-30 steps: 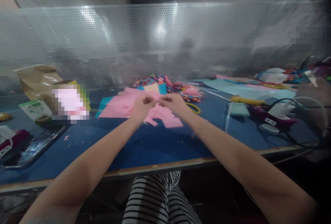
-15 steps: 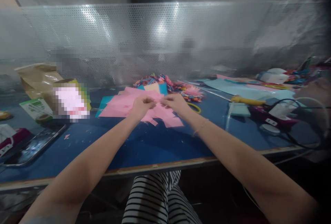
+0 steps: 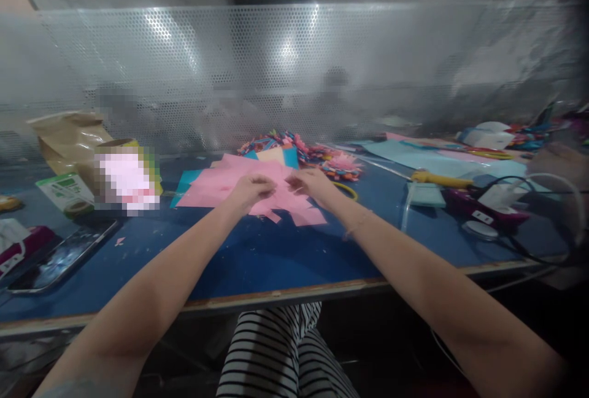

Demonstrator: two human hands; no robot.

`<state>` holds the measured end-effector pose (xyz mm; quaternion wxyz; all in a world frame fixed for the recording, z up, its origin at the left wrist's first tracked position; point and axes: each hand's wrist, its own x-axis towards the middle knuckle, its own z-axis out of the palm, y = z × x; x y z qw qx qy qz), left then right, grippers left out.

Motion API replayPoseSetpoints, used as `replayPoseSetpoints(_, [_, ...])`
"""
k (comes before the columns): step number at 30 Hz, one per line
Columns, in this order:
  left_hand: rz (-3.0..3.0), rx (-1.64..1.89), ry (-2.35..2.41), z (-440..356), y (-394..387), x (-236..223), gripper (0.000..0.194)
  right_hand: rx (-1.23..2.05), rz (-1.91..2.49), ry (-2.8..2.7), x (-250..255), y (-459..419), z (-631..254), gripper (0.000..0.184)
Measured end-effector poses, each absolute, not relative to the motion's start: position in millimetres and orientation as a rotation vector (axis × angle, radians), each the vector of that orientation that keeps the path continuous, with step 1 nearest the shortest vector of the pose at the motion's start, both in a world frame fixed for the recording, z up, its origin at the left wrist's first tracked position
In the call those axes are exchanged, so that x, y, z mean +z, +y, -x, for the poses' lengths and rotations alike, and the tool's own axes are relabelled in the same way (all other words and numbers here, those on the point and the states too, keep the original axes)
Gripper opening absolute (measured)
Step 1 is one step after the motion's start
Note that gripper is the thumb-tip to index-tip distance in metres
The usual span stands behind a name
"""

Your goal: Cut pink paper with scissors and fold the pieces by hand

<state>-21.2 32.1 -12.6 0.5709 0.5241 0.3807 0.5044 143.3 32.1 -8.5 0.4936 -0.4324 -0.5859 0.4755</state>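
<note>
Over a spread of pink paper sheets and strips (image 3: pixel 209 188), my left hand (image 3: pixel 251 191) has its fingertips pressed together. Whatever it pinches is too small to name. Facing it across a short gap, my right hand (image 3: pixel 315 183) is also closed in a pinch, with a small pale bit at its fingertips that I cannot make out. Loose pink strips (image 3: pixel 309 215) lie on the table below the hands. Blue sheets (image 3: pixel 184 184) stick out from under the pink ones at the left. Behind the sheets sits a heap of multicoloured paper pieces (image 3: pixel 276 140).
On the blue table (image 3: pixel 276 263), a phone (image 3: pixel 64 257), a small box (image 3: pixel 67 192) and a brown bag (image 3: pixel 69 140) stand left. At right are a yellow-handled tool (image 3: pixel 442 179), a purple power strip (image 3: pixel 488 208) with cables, and light blue sheets (image 3: pixel 409 157).
My hands have drawn slightly apart, the left one a little leftward and the right one a little rightward. The sheets beneath look the same.
</note>
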Motion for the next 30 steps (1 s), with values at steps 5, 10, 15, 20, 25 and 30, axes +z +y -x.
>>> replayPoseSetpoints(5, [-1.233, 1.199, 0.899, 20, 32, -13, 0.019, 1.093, 1.095, -1.524, -6, 25, -142, 0.011])
replayPoseSetpoints(10, [-1.237, 1.192, 0.882, 21, 33, -14, 0.020, 1.022, 1.053, -1.622, -6, 23, -142, 0.012])
replayPoseSetpoints(15, [-1.197, 1.180, 0.899, 22, 32, -12, 0.017, 0.881, 1.061, -1.743, -4, 24, -143, 0.011])
replayPoseSetpoints(20, [-1.231, 1.216, 0.932, 22, 33, -11, 0.013, 0.624, 1.100, -1.860, -2, 25, -146, 0.011])
replayPoseSetpoints(25, [-1.301, 1.271, 0.969, 21, 34, -12, 0.014, 0.469, 1.139, -1.905, -7, 30, -150, 0.013])
replayPoseSetpoints(30, [-1.400, 1.194, 0.953, 17, 30, -14, 0.024, 0.460, 1.063, -1.926, -13, 35, -148, 0.009])
